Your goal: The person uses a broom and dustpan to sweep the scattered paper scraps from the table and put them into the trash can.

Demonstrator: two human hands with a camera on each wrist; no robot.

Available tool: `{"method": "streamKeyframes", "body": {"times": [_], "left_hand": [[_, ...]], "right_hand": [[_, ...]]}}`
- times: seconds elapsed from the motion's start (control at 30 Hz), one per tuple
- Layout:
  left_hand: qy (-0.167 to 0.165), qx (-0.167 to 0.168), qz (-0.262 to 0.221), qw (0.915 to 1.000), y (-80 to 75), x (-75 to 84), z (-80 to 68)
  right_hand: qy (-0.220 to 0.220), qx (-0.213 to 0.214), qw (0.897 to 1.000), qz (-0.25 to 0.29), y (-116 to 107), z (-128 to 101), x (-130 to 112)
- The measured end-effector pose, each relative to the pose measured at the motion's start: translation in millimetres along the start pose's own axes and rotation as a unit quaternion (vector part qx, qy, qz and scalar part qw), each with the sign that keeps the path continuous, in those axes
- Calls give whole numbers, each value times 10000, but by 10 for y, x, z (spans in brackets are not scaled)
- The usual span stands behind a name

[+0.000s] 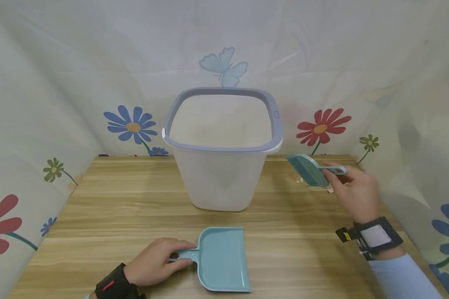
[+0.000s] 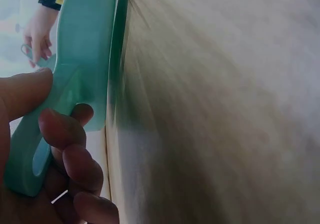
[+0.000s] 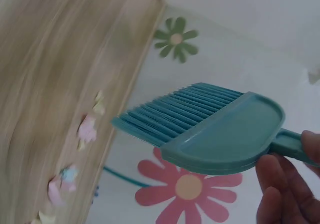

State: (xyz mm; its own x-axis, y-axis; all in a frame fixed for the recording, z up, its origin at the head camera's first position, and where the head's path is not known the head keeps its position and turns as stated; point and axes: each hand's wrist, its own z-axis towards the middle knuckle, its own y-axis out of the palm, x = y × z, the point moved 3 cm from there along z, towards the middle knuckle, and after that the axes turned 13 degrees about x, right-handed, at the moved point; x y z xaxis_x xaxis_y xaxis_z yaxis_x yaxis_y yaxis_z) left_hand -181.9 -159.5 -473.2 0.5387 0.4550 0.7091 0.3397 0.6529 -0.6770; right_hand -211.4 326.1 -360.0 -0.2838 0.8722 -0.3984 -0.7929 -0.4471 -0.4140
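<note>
We hold a small teal plastic hand brush (image 1: 309,169) in our right hand (image 1: 353,191), fingers pinched round its thin handle, at the far right of the wooden bench (image 1: 108,199). Its long axis runs left to right; the bristles point left and slightly away from us, toward the bin, and the handle points right. In the right wrist view the brush hangs just above the bench, apart from it. Small scraps of pastel paper (image 3: 87,130) lie on the bench below the bristles, near the bench's right edge.

Our left hand (image 1: 153,262) grips the handle of a light teal plastic dustpan (image 1: 220,257) lying flat at the near middle of the bench, its open mouth facing away from us, handle pointing left.

Between pan and brush stands a translucent white plastic waste bin with a grey rim (image 1: 277,124), upright. A flower-printed cloth (image 1: 132,124) backs the bench. We can read no writing anywhere.
</note>
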Motion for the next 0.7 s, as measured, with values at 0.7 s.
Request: {"method": "streamKeyframes", "body": {"times": [0.7], "left_hand": [[-283, -109, 336, 9990, -22, -7, 48]], "right_hand": [[-2010, -980, 9703, -925, 525, -385, 350]]}}
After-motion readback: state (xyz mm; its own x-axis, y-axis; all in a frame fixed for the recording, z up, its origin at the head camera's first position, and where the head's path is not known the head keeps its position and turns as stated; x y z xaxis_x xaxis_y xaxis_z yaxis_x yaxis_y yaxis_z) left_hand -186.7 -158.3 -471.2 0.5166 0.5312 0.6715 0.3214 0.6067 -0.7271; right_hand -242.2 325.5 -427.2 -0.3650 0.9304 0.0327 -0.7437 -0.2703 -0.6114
